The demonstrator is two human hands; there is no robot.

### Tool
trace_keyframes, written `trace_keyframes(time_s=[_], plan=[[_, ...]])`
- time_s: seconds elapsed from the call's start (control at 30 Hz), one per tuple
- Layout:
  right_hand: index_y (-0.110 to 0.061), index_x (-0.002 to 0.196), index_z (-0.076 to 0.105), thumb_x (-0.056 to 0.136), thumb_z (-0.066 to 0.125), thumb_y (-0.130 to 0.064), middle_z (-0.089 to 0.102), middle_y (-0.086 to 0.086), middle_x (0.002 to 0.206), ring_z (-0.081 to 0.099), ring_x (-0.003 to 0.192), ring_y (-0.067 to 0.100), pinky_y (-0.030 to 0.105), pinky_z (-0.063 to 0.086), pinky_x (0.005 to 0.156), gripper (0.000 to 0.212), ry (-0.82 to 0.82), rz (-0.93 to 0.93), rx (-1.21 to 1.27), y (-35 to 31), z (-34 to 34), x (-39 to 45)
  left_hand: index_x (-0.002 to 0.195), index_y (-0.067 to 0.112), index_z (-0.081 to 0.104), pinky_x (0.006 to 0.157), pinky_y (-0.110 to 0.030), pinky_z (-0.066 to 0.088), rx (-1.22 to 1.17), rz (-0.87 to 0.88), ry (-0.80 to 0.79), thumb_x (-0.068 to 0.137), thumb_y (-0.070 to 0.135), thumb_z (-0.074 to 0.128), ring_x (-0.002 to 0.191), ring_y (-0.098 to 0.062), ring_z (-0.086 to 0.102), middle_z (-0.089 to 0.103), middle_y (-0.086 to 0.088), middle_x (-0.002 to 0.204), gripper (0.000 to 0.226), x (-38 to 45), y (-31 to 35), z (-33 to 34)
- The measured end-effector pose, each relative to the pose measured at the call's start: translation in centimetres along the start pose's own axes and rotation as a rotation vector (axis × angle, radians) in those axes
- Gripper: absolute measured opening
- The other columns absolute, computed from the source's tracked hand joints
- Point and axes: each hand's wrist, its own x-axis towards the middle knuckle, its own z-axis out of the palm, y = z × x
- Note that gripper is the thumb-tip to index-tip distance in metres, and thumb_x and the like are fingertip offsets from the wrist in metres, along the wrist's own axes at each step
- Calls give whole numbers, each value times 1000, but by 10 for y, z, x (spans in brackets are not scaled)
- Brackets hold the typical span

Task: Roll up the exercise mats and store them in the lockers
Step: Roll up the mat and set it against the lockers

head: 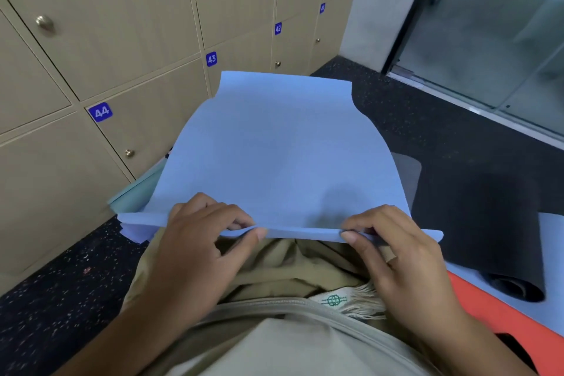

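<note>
Start of the first roll. Both hands, left (pixel 195 241) and right (pixel 393 247), set apart, pinch the folded near edge of the blue mat (pixel 274 146), which lies on the floor (pixel 61 299) toward the closed lockers (pixel 122 24). A dark mat (pixel 488 238) sits rolled at right; orange (pixel 503 314) and teal (pixel 134 195) mats remain flat. Open floor lies ahead right; lockers crowd the left edge.

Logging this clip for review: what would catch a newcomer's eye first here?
The light blue mat fills the middle, with the left hand and right hand pinching its folded near edge. Tan lockers with blue number tags stand on the left. A half-rolled black mat lies on the right, beside an orange mat.
</note>
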Motion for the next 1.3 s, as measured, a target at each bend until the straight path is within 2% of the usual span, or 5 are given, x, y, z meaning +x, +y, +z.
trace_keyframes(time_s=[0.6,0.77,0.93,1.03,1.3], plan=[[-31,77,69,89,77,-10,59,-9,83,59,82,16,20,46,73,26,-241,368,241,13,6,30,83,24,62,63,-27,35,-189,-228,-359,85,42,73,60,-10,51,58,9,64,21,41,-24,8],[-30,84,69,87,78,-9,60,-17,86,50,94,7,26,39,86,24,-119,181,17,17,21,24,81,37,55,86,-14,25,19,-15,-167,81,48,65,91,-1,49,51,15,81,14,37,-32,22],[-24,89,64,92,71,-5,56,-15,88,48,84,10,21,37,86,21,-93,19,-62,27,27,22,86,36,57,83,-30,25,152,201,-104,92,53,51,86,-11,45,50,19,80,19,32,-42,30],[-20,95,62,101,56,-20,54,-12,92,49,85,13,28,42,82,8,-115,-67,-95,30,27,22,91,31,58,84,-30,25,193,328,-109,92,60,51,87,-13,47,49,21,86,30,34,-47,28],[-24,101,49,87,57,-73,50,-13,91,48,81,11,19,31,73,51,-177,-76,-159,35,29,27,93,18,61,69,-26,33,268,554,-168,93,75,41,68,-15,49,55,12,82,60,50,-55,24]])
